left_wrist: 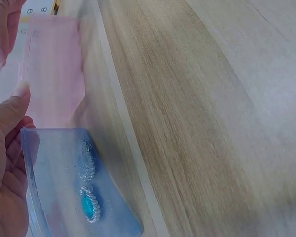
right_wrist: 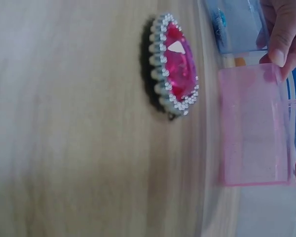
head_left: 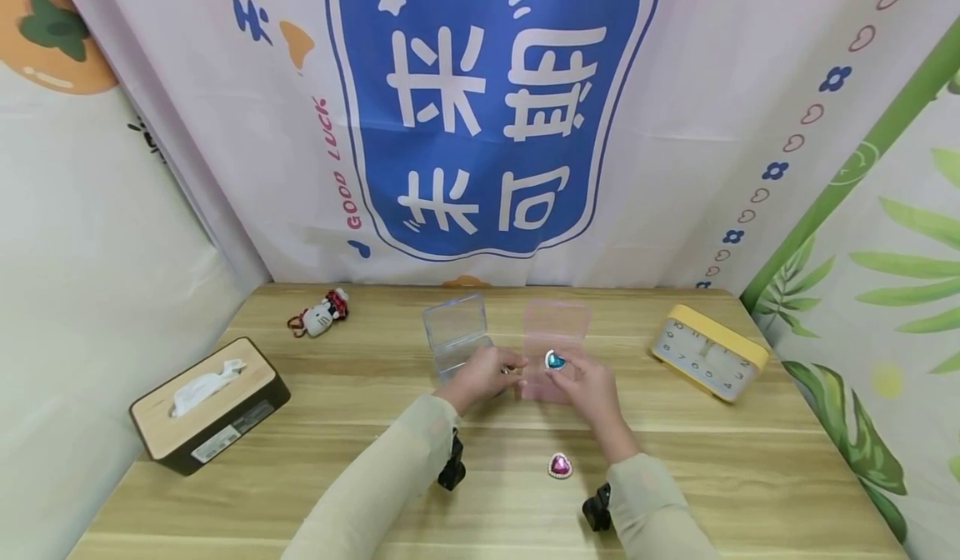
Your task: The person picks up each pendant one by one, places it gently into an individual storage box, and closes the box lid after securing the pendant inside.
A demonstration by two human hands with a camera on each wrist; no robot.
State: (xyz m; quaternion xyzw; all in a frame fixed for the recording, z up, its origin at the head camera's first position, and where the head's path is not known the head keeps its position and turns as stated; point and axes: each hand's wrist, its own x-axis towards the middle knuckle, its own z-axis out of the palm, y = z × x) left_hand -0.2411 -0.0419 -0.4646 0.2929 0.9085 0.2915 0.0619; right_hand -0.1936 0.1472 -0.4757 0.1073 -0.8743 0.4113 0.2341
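My right hand pinches a blue heart-shaped rhinestone with a silvery beaded edge, above an open pink see-through plastic box. My left hand grips the near left corner of that box between thumb and fingers. Beside it on the left stands an open clear-blue plastic box; the left wrist view shows a turquoise rhinestone inside. A pink heart-shaped rhinestone with a pearly rim lies on the table between my forearms, also close up in the right wrist view.
A wooden-topped tissue box stands at the left, and a small white plush charm lies at the back left. A yellow clock sits at the right. A printed curtain hangs behind the table.
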